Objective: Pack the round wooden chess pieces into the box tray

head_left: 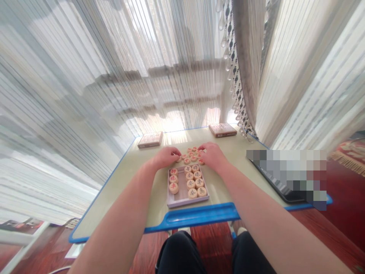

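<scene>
Xiangqi pieces, round pale wooden discs with red or black characters, lie in an open tray and in a loose cluster behind it. My left hand (167,156) is closed at the cluster's left edge, its fingertips on one xiangqi piece (178,159). At the right edge, my right hand (211,154) has its thumb and fingers apart, touching or very near red-marked pieces. The loose red pieces (193,158) lie between both hands. In the shallow tray (180,199), red pieces (173,179) form a left column; black pieces (191,184) fill two columns on the right.
Two flat boxes, one at the back left (150,139) and one at the back right (222,130), rest on the pale table (128,182). Its blue edge has a molded trough (199,215) near my knees. A dark-edged, pixelated object (285,175) lies right. String curtains (171,76) hang behind.
</scene>
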`<action>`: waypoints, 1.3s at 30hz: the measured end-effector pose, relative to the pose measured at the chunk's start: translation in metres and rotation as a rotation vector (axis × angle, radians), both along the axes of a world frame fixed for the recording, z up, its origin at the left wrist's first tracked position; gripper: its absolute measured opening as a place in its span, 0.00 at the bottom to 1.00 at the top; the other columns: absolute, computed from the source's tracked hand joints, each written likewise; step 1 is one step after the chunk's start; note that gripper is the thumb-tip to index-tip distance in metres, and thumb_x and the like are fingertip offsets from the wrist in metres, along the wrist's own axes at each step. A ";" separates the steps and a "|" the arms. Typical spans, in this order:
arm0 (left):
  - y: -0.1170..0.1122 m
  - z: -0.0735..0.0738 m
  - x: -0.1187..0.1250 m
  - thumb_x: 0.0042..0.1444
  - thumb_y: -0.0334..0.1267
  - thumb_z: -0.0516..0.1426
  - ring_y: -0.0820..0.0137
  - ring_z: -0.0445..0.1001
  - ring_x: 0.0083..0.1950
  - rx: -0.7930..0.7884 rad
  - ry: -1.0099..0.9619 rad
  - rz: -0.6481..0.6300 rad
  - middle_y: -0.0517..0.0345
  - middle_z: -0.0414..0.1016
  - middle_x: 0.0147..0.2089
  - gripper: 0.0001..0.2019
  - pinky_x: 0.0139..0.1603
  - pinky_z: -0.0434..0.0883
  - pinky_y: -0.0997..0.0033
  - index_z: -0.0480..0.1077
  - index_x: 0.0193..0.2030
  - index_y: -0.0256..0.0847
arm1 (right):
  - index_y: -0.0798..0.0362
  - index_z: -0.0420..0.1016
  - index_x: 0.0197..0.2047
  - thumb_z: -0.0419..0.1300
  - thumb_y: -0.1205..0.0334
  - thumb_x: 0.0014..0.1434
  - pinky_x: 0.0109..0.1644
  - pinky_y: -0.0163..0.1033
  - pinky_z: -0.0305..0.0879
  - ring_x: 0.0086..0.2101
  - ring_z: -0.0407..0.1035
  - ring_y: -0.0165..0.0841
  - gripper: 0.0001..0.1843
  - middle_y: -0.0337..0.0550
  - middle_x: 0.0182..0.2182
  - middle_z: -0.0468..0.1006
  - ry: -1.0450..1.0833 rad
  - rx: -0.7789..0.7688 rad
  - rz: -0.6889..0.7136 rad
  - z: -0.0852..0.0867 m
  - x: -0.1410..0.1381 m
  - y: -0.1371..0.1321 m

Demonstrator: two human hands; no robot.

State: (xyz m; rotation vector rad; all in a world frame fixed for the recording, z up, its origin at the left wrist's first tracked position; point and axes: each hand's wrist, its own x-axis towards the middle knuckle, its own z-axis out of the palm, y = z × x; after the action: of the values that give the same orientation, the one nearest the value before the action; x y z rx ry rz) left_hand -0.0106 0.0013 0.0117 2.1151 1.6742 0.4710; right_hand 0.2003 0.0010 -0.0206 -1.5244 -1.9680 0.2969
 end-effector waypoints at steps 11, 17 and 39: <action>0.000 0.000 -0.003 0.43 0.44 0.59 0.65 0.73 0.36 0.018 0.023 -0.001 0.56 0.78 0.37 0.15 0.38 0.69 0.69 0.76 0.37 0.41 | 0.56 0.77 0.38 0.52 0.66 0.55 0.53 0.41 0.57 0.45 0.65 0.39 0.14 0.49 0.40 0.75 0.033 0.058 0.030 -0.002 -0.002 0.002; 0.000 -0.004 0.004 0.42 0.41 0.63 0.67 0.73 0.38 0.061 -0.394 -0.071 0.52 0.75 0.38 0.24 0.42 0.72 0.65 0.70 0.48 0.36 | 0.56 0.77 0.38 0.56 0.67 0.54 0.52 0.42 0.59 0.42 0.66 0.38 0.10 0.48 0.37 0.76 0.103 0.165 0.141 0.003 -0.004 -0.004; -0.009 0.001 0.018 0.37 0.35 0.68 0.67 0.74 0.40 -0.041 -0.812 -0.103 0.51 0.76 0.38 0.24 0.46 0.70 0.60 0.72 0.44 0.34 | 0.54 0.73 0.40 0.59 0.64 0.53 0.36 0.35 0.65 0.30 0.68 0.29 0.10 0.42 0.32 0.76 0.384 0.113 0.286 0.009 -0.017 -0.016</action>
State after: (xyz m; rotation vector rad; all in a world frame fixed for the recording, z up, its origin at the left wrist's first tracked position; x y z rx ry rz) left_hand 0.0078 -0.0079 0.0124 1.6209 1.0810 1.0698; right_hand 0.1829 -0.0152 -0.0113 -1.0231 -1.8508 0.5451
